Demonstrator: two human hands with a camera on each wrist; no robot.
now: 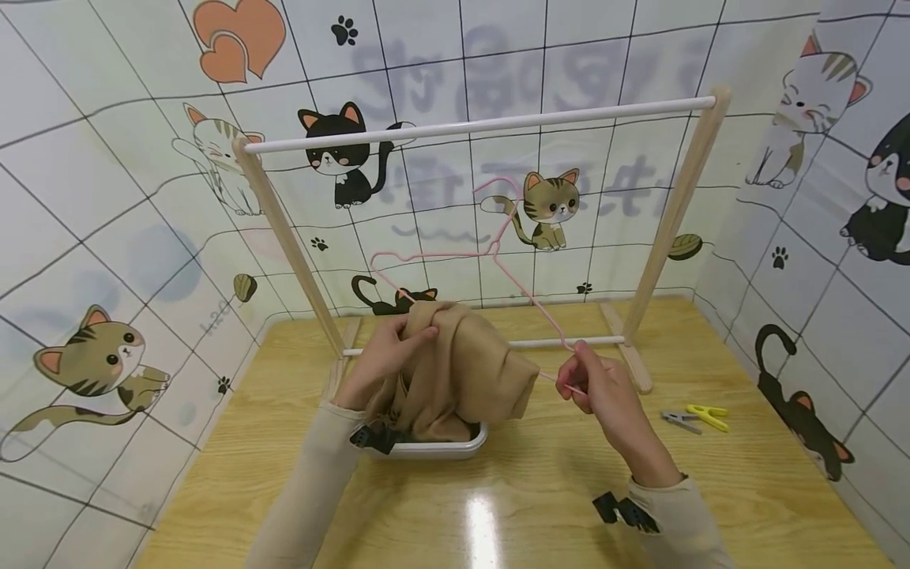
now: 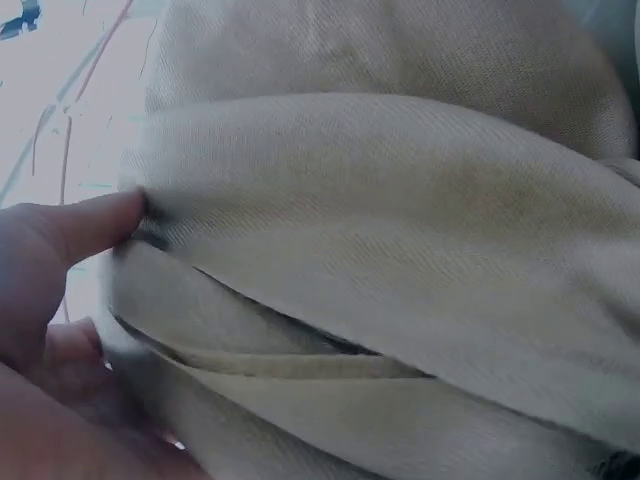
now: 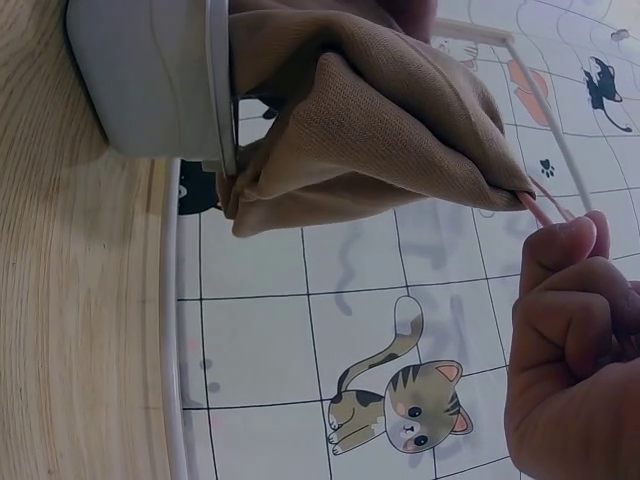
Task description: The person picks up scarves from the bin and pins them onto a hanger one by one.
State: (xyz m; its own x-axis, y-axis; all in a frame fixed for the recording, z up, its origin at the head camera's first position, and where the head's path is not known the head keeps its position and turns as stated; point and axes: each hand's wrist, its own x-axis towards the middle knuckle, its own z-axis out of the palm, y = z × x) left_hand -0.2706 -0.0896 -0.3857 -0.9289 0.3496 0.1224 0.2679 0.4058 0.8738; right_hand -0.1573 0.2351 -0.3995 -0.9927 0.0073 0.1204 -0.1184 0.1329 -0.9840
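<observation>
A tan cloth (image 1: 462, 363) is draped over the lower bar of a pink hanger (image 1: 529, 294), its lower folds hanging into a white basin (image 1: 434, 450). My left hand (image 1: 384, 356) grips the cloth near its upper left, thumb in front; the left wrist view has the thumb pressing on a fold of the cloth (image 2: 380, 180). At the hanger's right corner, my right hand (image 1: 597, 387) pinches the wire between thumb and curled fingers. In the right wrist view the pink wire (image 3: 535, 208) runs from the cloth into that hand (image 3: 575, 340). The hanger's hook points up and left.
Behind the hands stands a wooden rack with a white top rail (image 1: 483, 125) and a lower bar. A grey clothespin (image 1: 681, 422) and a yellow clothespin (image 1: 708, 416) lie on the table (image 1: 540, 506) at the right. Cat-patterned walls surround the table.
</observation>
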